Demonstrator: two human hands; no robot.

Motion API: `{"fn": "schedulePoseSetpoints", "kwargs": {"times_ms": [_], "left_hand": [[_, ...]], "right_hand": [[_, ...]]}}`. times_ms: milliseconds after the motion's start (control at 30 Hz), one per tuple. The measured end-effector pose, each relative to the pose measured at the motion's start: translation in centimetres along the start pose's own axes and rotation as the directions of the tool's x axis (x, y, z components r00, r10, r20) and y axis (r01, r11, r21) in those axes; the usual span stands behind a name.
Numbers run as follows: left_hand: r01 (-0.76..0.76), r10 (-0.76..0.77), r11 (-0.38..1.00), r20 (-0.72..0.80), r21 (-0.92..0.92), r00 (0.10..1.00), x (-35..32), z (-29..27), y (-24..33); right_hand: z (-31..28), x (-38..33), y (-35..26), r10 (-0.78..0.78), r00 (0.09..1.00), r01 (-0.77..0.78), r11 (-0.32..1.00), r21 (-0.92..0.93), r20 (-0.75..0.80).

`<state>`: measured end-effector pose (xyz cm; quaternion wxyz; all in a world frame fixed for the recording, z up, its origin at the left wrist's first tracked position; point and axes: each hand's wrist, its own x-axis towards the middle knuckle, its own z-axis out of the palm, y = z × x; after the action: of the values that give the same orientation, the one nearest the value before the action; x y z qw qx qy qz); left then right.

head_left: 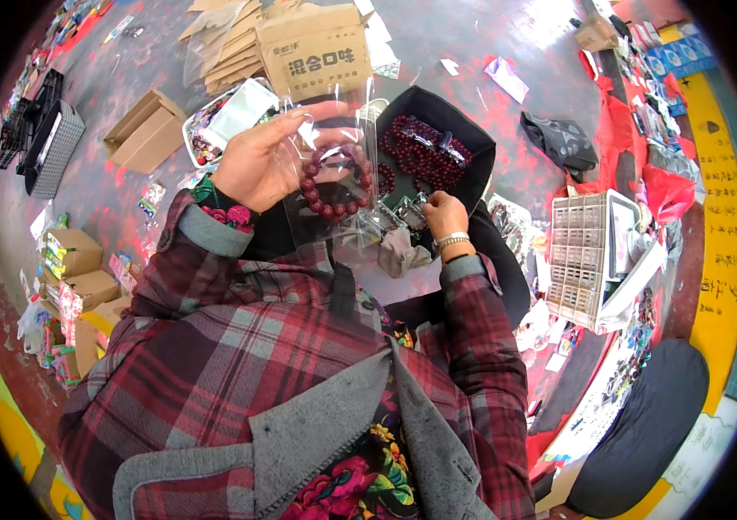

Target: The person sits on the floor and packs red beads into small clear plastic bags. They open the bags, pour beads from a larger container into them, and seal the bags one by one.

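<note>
My left hand is raised and holds a clear plastic bag, its fingers showing behind the film. A dark red bead bracelet shows in the bag, hanging as a ring. Lower and to the right, my right hand has its fingers closed together at the near edge of a black box. Small shiny clear packets lie right beside its fingertips; whether it pinches one I cannot tell. Inside the box is a heap of dark red bead strands. A greyish cloth lies just below the packets.
Beyond my left hand stand a white basket of small goods and an open cardboard box. A larger carton leans by flattened cardboard. On the right are a beige plastic crate and a dark bag. Opened cartons sit at left.
</note>
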<state>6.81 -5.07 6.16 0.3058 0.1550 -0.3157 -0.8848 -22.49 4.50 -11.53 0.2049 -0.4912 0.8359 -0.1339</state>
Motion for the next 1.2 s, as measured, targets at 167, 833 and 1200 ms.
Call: {"fn": "schedulePoseSetpoints", "kwargs": {"times_ms": [167,833,1200], "left_hand": [[-0.048,0.047,0.998,-0.041,-0.047,0.998,0.0,-1.2,0.9],[-0.053,0.046,0.995,-0.077,-0.084,0.996,1.0,-3.2,1.0],[-0.076,0.070,0.995,-0.082,-0.071,0.994,0.4,-2.0,0.8]], "right_hand": [[5.9,2.9,0.4,0.167,0.972,-0.224,0.867,0.445,0.164],[12.4,1.3,-0.6,0.115,0.856,-0.491,0.485,0.723,0.504],[12.1,-2.3,-3.4,-0.243,0.966,0.256,0.841,0.477,-0.090]]}}
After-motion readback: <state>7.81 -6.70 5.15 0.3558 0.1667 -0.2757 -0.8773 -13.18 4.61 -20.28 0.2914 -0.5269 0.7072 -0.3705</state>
